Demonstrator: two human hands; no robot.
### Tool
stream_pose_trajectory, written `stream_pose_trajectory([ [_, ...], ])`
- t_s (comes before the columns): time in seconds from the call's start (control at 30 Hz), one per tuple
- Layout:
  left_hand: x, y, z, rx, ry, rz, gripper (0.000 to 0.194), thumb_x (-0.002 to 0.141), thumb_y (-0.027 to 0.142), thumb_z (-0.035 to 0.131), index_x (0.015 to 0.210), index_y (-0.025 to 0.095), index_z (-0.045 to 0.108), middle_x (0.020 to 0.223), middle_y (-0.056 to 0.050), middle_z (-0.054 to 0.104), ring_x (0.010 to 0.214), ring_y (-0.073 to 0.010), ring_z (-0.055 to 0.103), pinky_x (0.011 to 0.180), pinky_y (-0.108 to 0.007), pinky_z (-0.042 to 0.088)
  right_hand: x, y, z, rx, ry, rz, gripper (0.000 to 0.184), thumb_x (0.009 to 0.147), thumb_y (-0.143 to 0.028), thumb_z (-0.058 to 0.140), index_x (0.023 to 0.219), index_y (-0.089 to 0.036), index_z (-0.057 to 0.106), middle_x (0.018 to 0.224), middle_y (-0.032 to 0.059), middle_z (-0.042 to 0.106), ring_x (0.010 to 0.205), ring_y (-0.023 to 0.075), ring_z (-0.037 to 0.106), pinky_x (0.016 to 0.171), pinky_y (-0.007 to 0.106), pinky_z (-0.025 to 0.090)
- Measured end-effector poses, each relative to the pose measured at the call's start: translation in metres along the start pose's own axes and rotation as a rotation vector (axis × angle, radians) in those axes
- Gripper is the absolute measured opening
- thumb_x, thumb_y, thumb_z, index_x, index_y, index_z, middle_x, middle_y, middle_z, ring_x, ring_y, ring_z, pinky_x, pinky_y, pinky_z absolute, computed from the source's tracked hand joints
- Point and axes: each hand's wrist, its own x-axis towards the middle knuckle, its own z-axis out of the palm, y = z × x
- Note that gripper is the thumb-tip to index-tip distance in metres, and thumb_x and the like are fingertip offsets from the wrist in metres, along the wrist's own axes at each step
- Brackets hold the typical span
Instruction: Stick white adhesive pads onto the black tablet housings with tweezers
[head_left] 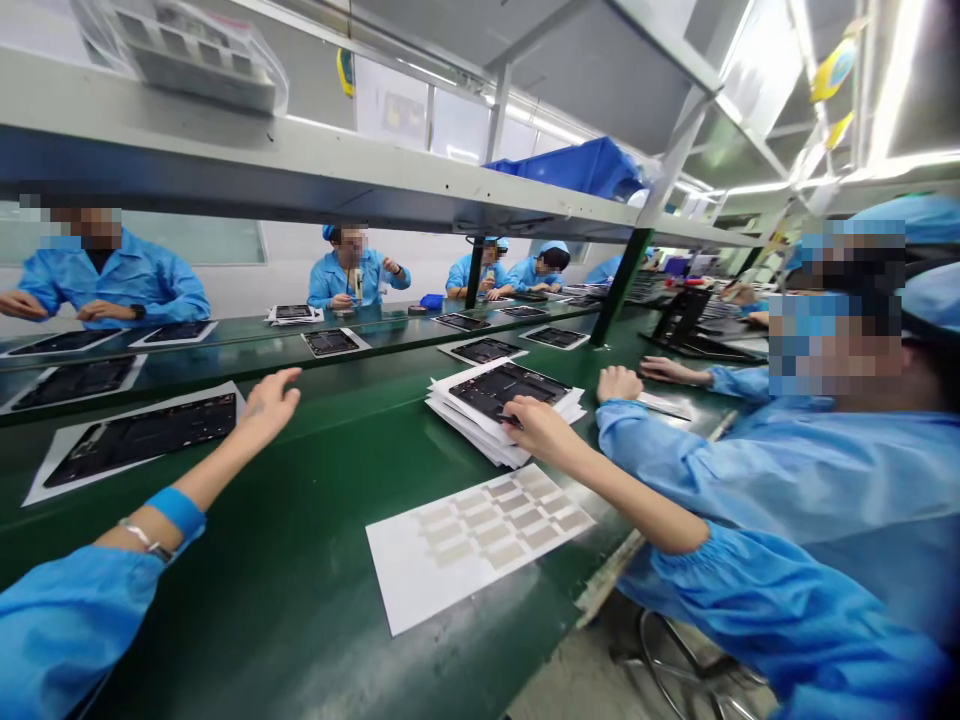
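My left hand is stretched out over the green conveyor belt with its fingers spread and nothing in it. Its fingertips are just right of a black panel on a white sheet. My right hand rests on the near edge of a stack of white sheets with a black panel on top. Its fingers are curled in a pinch at the panel's edge; what they hold is too small to make out. A white sheet of pale rectangular stickers lies on the belt in front of me.
A co-worker in a blue smock sits close on my right, with a fist on the belt beside the stack. More black panels lie along the belt and on the far lane. Several people work opposite. A metal shelf runs overhead.
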Motion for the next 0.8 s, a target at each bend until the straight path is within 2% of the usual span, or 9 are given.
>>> stream_pose_trajectory([
  [0.17, -0.006, 0.087, 0.045, -0.072, -0.136, 0.384, 0.042, 0.091, 0.022, 0.041, 0.129, 0.022, 0.059, 0.134, -0.006, 0.059, 0.128, -0.0242, 0.049, 0.109, -0.042, 0.038, 0.001, -0.001, -0.001, -0.014, 0.009, 0.018, 0.012, 0.086, -0.009, 0.054, 0.079, -0.017, 0.06, 0.083, 0.0085, 0.062, 0.085, 0.0227, 0.059, 0.073, 0.029, 0.041],
  [0.3, -0.004, 0.142, 0.073, -0.105, -0.205, 0.561, 0.041, 0.093, 0.017, 0.041, 0.129, 0.024, 0.058, 0.132, -0.005, 0.059, 0.126, -0.0224, 0.049, 0.107, -0.04, 0.039, -0.005, -0.008, -0.005, -0.025, 0.007, -0.002, 0.009, 0.09, -0.023, 0.059, 0.083, -0.017, 0.061, 0.086, 0.0098, 0.063, 0.088, 0.0257, 0.059, 0.074, 0.032, 0.042],
  [0.4, 0.002, 0.167, 0.086, -0.108, -0.227, 0.613, 0.041, 0.094, 0.015, 0.041, 0.131, 0.022, 0.056, 0.132, -0.006, 0.059, 0.126, -0.0217, 0.049, 0.107, -0.04, 0.038, -0.009, -0.012, -0.008, -0.057, -0.005, -0.03, 0.011, 0.087, -0.027, 0.066, 0.086, -0.016, 0.062, 0.092, 0.0119, 0.064, 0.09, 0.0279, 0.058, 0.074, 0.033, 0.042],
  [0.47, 0.008, 0.179, 0.09, -0.099, -0.235, 0.634, 0.04, 0.095, 0.015, 0.04, 0.132, 0.022, 0.055, 0.133, -0.007, 0.058, 0.126, -0.0222, 0.048, 0.107, -0.04, 0.039, -0.01, -0.012, -0.01, -0.056, -0.007, -0.02, 0.004, 0.086, -0.019, 0.063, 0.084, -0.016, 0.063, 0.091, 0.0115, 0.064, 0.091, 0.0268, 0.059, 0.073, 0.031, 0.041],
  [0.53, 0.015, 0.189, 0.093, -0.082, -0.244, 0.663, 0.041, 0.097, 0.015, 0.038, 0.133, 0.022, 0.055, 0.135, -0.007, 0.057, 0.124, -0.0227, 0.049, 0.104, -0.04, 0.04, -0.008, -0.009, -0.01, -0.023, 0.001, 0.004, 0.011, 0.086, -0.01, 0.058, 0.08, -0.017, 0.064, 0.087, 0.0097, 0.065, 0.089, 0.0242, 0.06, 0.071, 0.029, 0.04],
  [0.63, 0.026, 0.207, 0.097, -0.043, -0.274, 0.739, 0.044, 0.096, 0.012, 0.035, 0.134, 0.024, 0.055, 0.139, -0.006, 0.055, 0.122, -0.0227, 0.05, 0.101, -0.039, 0.041, -0.004, -0.004, -0.01, 0.028, 0.02, 0.029, 0.017, 0.084, -0.006, 0.055, 0.076, -0.017, 0.065, 0.083, 0.0076, 0.065, 0.086, 0.0214, 0.061, 0.069, 0.027, 0.039],
  [0.8, 0.042, 0.236, 0.107, 0.043, -0.361, 0.856, 0.054, 0.084, 0.0, 0.039, 0.126, 0.024, 0.063, 0.128, -0.005, 0.064, 0.118, -0.0227, 0.054, 0.097, -0.036, 0.042, -0.001, 0.002, -0.011, 0.091, 0.063, 0.063, 0.019, 0.084, -0.007, 0.053, 0.077, -0.017, 0.068, 0.081, 0.007, 0.067, 0.083, 0.0206, 0.063, 0.069, 0.027, 0.039],
])
